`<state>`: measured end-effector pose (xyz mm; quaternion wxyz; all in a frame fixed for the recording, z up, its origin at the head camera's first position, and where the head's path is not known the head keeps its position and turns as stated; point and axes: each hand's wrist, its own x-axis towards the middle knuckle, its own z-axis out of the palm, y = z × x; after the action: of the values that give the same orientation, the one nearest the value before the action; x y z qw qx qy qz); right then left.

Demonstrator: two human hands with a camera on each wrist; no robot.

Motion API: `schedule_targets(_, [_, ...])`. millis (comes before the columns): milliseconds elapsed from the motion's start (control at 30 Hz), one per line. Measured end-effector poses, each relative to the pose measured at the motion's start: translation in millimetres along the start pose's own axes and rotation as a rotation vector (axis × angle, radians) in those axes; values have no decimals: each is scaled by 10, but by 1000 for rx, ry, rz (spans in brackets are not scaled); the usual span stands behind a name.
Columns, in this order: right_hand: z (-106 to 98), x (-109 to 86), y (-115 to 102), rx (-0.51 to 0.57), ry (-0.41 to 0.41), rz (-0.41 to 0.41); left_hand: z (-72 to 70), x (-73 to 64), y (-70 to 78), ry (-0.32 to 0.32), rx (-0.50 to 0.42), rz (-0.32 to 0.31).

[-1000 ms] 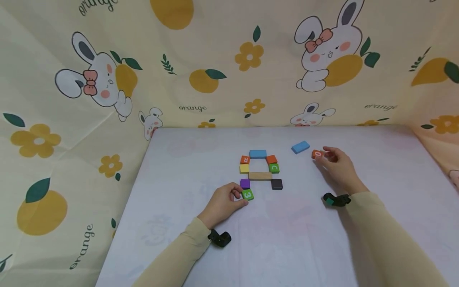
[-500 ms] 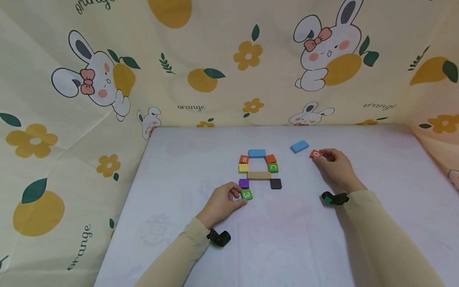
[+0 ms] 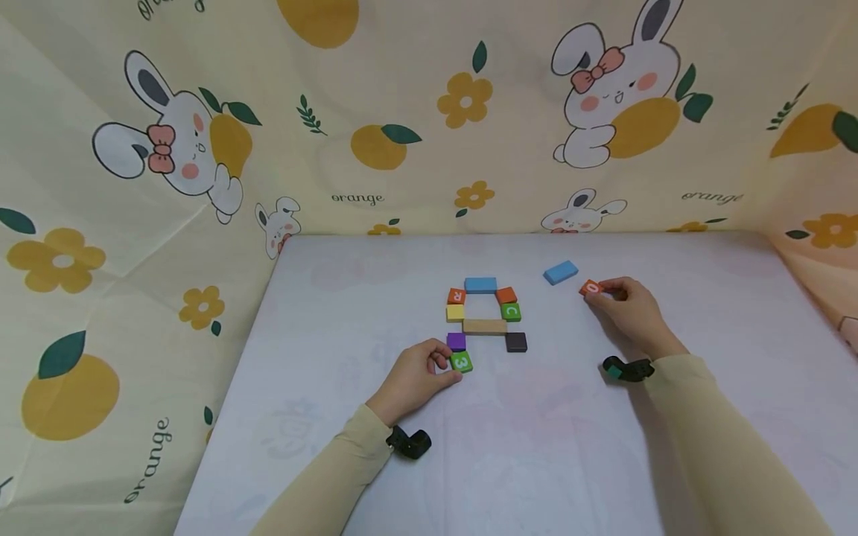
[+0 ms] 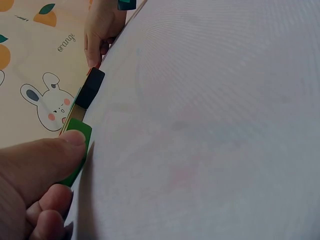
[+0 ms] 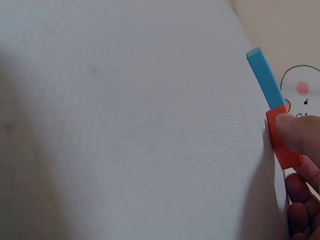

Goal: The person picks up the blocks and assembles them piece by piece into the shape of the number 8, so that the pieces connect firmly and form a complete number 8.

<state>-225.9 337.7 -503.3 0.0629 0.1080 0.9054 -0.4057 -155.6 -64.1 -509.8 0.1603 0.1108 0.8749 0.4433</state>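
Observation:
My left hand (image 3: 418, 376) pinches a green block (image 3: 461, 362) marked 3, just below a purple block (image 3: 456, 342). In the left wrist view the thumb lies on the green block's (image 4: 79, 126) side. Over on the right, my right hand (image 3: 633, 316) holds an orange block (image 3: 590, 287) marked 0 between thumb and fingers. A loose blue block (image 3: 560, 272) lies up and left of it; in the right wrist view this blue block (image 5: 267, 80) shows behind the orange block (image 5: 282, 150).
Blocks form an outline on the white tabletop (image 3: 536, 461): blue block (image 3: 480, 286) on top, orange R block (image 3: 456, 296) and yellow block (image 3: 455, 313) left, orange block (image 3: 506, 295) and green C block (image 3: 511, 312) right, wooden plank (image 3: 485, 327) across, black block (image 3: 516, 342) below right.
The orange block marked 0 has turned slightly in my right hand's fingers. My left hand stays on the green block, and the other blocks keep their places.

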Motion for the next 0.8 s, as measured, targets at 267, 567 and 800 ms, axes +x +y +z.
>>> schedule_targets(267, [-1, 32, 32, 3, -4, -18, -8, 7, 6, -5, 3, -4])
schedule_targets(567, [-8, -15, 22, 1, 4, -38, -15, 3, 10, 19, 14, 43])
schedule_targets(800, [26, -189, 15, -74, -59, -61, 6, 5, -12, 13, 3, 22])
